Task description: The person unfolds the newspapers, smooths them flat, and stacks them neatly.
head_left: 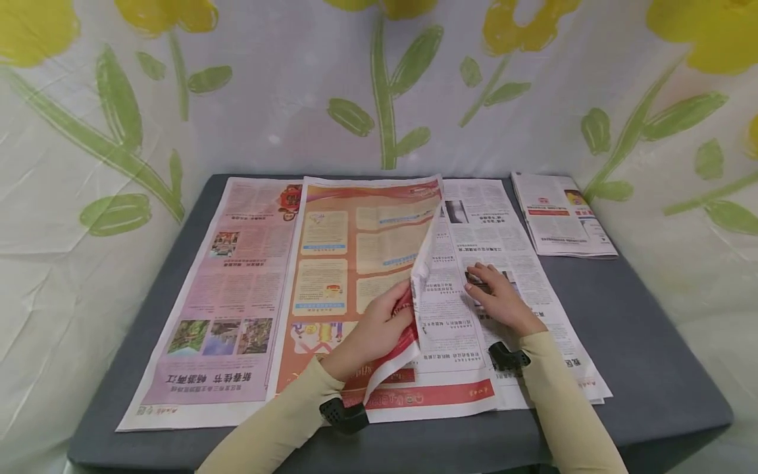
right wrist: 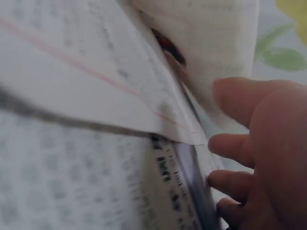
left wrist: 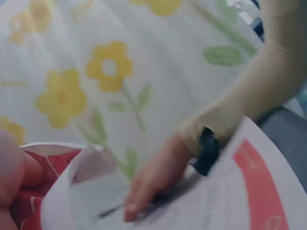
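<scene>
An orange newspaper page (head_left: pixel 326 263) lies in the middle of the table, its right edge lifted and folding over. My left hand (head_left: pixel 379 326) pinches that raised edge, where a red-printed side shows; the left wrist view has the fingers (left wrist: pixel 33 170) at the lower left beside the red paper. My right hand (head_left: pixel 500 299) is over the white newspaper page (head_left: pixel 485 224) to the right, its fingers loosely spread. In the right wrist view, those fingers (right wrist: pixel 235 146) are near the paper's edge; whether they touch it I cannot tell.
A pink newspaper page (head_left: pixel 237 283) lies flat at the left. A folded newspaper stack (head_left: pixel 562 224) sits at the back right corner of the dark grey table (head_left: pixel 639 342). A flower-printed curtain (head_left: pixel 284 85) surrounds the table's back and sides.
</scene>
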`<act>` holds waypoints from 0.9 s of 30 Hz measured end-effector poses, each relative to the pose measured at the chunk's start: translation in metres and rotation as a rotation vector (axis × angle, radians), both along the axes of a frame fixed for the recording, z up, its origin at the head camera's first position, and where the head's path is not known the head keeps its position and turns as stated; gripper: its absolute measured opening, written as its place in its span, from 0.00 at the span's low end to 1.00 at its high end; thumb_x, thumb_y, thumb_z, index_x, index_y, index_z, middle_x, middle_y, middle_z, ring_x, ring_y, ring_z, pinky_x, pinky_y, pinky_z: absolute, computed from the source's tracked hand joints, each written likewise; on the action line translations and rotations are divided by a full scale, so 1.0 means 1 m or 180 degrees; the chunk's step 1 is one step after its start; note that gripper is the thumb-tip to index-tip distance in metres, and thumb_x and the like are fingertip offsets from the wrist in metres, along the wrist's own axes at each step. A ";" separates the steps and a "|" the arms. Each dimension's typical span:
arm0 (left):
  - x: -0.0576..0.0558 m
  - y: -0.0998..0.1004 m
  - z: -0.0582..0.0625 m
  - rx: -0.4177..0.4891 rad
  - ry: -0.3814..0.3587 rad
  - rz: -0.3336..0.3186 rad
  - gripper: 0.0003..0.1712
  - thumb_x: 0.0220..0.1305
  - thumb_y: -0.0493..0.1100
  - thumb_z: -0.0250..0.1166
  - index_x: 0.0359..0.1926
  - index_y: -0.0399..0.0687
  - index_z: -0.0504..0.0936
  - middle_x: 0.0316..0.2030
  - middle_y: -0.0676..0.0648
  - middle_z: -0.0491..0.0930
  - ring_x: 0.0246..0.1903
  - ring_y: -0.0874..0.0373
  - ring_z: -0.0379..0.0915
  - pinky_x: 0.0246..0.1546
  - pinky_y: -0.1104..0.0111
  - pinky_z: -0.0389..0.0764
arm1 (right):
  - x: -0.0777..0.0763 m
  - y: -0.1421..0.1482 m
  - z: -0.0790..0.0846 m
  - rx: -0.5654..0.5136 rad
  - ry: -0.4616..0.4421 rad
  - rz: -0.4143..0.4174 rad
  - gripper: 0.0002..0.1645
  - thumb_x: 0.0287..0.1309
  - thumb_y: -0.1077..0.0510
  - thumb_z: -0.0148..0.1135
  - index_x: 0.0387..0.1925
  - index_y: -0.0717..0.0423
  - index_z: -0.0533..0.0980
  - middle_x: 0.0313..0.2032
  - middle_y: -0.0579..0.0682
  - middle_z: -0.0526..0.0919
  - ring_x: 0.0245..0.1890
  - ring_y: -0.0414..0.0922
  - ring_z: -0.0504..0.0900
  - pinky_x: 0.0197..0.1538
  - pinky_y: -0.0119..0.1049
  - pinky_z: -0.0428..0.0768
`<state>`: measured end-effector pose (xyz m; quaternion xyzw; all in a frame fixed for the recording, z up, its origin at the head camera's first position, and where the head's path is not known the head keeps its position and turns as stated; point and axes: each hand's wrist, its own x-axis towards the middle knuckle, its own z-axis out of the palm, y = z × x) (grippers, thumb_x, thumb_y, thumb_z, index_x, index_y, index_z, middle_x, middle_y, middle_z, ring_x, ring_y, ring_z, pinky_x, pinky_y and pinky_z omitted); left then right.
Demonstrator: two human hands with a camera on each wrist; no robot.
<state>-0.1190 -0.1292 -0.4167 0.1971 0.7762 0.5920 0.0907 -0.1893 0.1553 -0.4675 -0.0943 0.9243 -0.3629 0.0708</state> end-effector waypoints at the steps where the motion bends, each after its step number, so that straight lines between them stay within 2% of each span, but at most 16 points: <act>1: 0.002 -0.007 0.004 0.0122 -0.0003 0.0078 0.32 0.75 0.37 0.52 0.77 0.47 0.63 0.67 0.41 0.75 0.59 0.50 0.75 0.63 0.55 0.76 | 0.000 0.000 0.001 0.0028 -0.0038 -0.0004 0.35 0.74 0.51 0.55 0.74 0.66 0.63 0.77 0.70 0.55 0.80 0.70 0.43 0.77 0.68 0.46; 4: 0.007 -0.030 0.015 0.0504 -0.0060 0.0352 0.31 0.74 0.34 0.52 0.76 0.44 0.64 0.66 0.39 0.75 0.59 0.53 0.74 0.62 0.63 0.76 | -0.002 -0.003 0.007 0.0136 -0.0159 0.0035 0.38 0.73 0.49 0.56 0.76 0.64 0.61 0.78 0.69 0.53 0.80 0.69 0.45 0.77 0.67 0.49; 7: 0.012 -0.053 0.026 0.0875 -0.0092 0.0687 0.31 0.73 0.31 0.51 0.75 0.40 0.64 0.66 0.37 0.73 0.60 0.60 0.73 0.61 0.73 0.75 | -0.007 -0.012 0.018 0.0252 -0.0263 0.0171 0.40 0.74 0.47 0.56 0.78 0.62 0.58 0.78 0.68 0.54 0.78 0.68 0.54 0.75 0.65 0.59; 10: 0.019 -0.075 0.036 0.1344 -0.0150 0.0976 0.30 0.75 0.30 0.48 0.76 0.39 0.62 0.64 0.43 0.75 0.57 0.67 0.74 0.57 0.77 0.76 | -0.011 -0.029 0.036 0.0420 -0.0278 0.0388 0.41 0.74 0.47 0.55 0.79 0.60 0.55 0.78 0.68 0.53 0.77 0.67 0.56 0.74 0.65 0.62; 11: 0.022 -0.083 0.038 0.1565 -0.0139 0.1034 0.29 0.76 0.32 0.49 0.76 0.41 0.62 0.62 0.46 0.77 0.55 0.68 0.75 0.55 0.77 0.77 | -0.012 -0.036 0.042 0.0473 -0.0270 0.0472 0.41 0.74 0.47 0.56 0.79 0.59 0.55 0.79 0.68 0.53 0.78 0.67 0.56 0.74 0.65 0.61; 12: 0.025 -0.090 0.040 0.1857 -0.0168 0.1097 0.28 0.77 0.33 0.51 0.74 0.44 0.64 0.58 0.49 0.79 0.49 0.69 0.77 0.49 0.78 0.79 | -0.012 -0.044 0.048 0.0539 -0.0256 0.0579 0.41 0.73 0.47 0.56 0.79 0.58 0.56 0.79 0.67 0.51 0.78 0.67 0.54 0.75 0.65 0.60; 15: 0.035 -0.113 0.042 0.2583 -0.0124 0.1357 0.24 0.78 0.37 0.52 0.71 0.51 0.68 0.52 0.56 0.81 0.44 0.67 0.80 0.41 0.76 0.81 | -0.005 -0.067 0.059 0.0720 -0.0228 0.0997 0.42 0.71 0.47 0.59 0.79 0.56 0.57 0.79 0.68 0.50 0.79 0.67 0.51 0.76 0.67 0.57; 18: 0.042 -0.138 0.042 0.3419 0.0030 0.1614 0.22 0.76 0.36 0.54 0.68 0.48 0.70 0.51 0.49 0.83 0.43 0.62 0.82 0.40 0.73 0.81 | 0.008 -0.085 0.055 0.0948 -0.0174 0.1421 0.44 0.67 0.44 0.64 0.78 0.55 0.60 0.79 0.69 0.51 0.78 0.70 0.52 0.75 0.67 0.57; 19: 0.045 -0.147 0.042 0.3571 0.0121 0.1730 0.22 0.76 0.34 0.53 0.68 0.44 0.69 0.52 0.47 0.83 0.48 0.60 0.81 0.44 0.72 0.81 | 0.012 -0.088 0.052 0.1043 -0.0150 0.1521 0.45 0.66 0.44 0.65 0.77 0.55 0.61 0.78 0.69 0.52 0.78 0.71 0.52 0.75 0.68 0.57; 22: 0.050 -0.173 0.039 0.4157 0.0307 0.1899 0.20 0.76 0.30 0.50 0.65 0.38 0.68 0.51 0.40 0.82 0.48 0.53 0.81 0.42 0.68 0.83 | 0.022 -0.091 0.041 0.1288 -0.0129 0.1628 0.47 0.63 0.41 0.67 0.77 0.52 0.62 0.79 0.68 0.51 0.78 0.72 0.49 0.75 0.69 0.55; 24: 0.054 -0.190 0.035 0.4392 0.0392 0.1999 0.18 0.77 0.29 0.47 0.64 0.36 0.67 0.51 0.38 0.80 0.49 0.51 0.80 0.42 0.67 0.83 | 0.026 -0.088 0.035 0.1374 -0.0126 0.1606 0.48 0.63 0.40 0.67 0.78 0.50 0.61 0.80 0.67 0.50 0.78 0.72 0.47 0.75 0.71 0.54; 27: 0.058 -0.213 0.027 0.4583 0.0409 0.2257 0.18 0.76 0.27 0.46 0.63 0.35 0.67 0.53 0.37 0.80 0.49 0.50 0.80 0.40 0.66 0.84 | 0.030 -0.081 0.029 0.1364 -0.0148 0.1545 0.48 0.64 0.39 0.65 0.79 0.48 0.59 0.80 0.65 0.47 0.79 0.71 0.44 0.74 0.73 0.51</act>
